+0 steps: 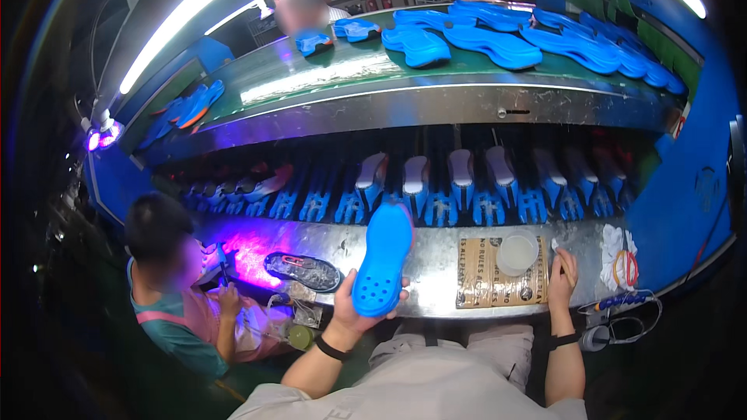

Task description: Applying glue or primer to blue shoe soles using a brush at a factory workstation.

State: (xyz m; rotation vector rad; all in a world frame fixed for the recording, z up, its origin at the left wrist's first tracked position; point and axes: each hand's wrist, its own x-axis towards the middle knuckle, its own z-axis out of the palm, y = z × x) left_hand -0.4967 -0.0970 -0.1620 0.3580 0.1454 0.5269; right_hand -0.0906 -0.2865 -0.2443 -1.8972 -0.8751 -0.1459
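My left hand [354, 301] grips a bright blue shoe sole [387, 253] by its heel end, with the toe pointing away from me. Several small round holes show in the heel. On the right, my right hand [562, 278] rests at the edge of a piece of printed brown cardboard [486, 288]. Its fingers are curled round something small with a whitish tip, too small to name. A translucent tub [517, 255] of cloudy pale liquid stands on the cardboard, left of that hand. Just left of the sole, a dark shoe upper [303, 271] lies on the metal bench.
Behind the bench, a row of blue holders [442, 208] carries several shoes on lasts [461, 167]. Blue soles [498, 45] lie on the green conveyor [342, 78] above. A co-worker [183, 295] sits at left under purple light. White cloth [612, 257] and a coiled blue hose [622, 301] are at right.
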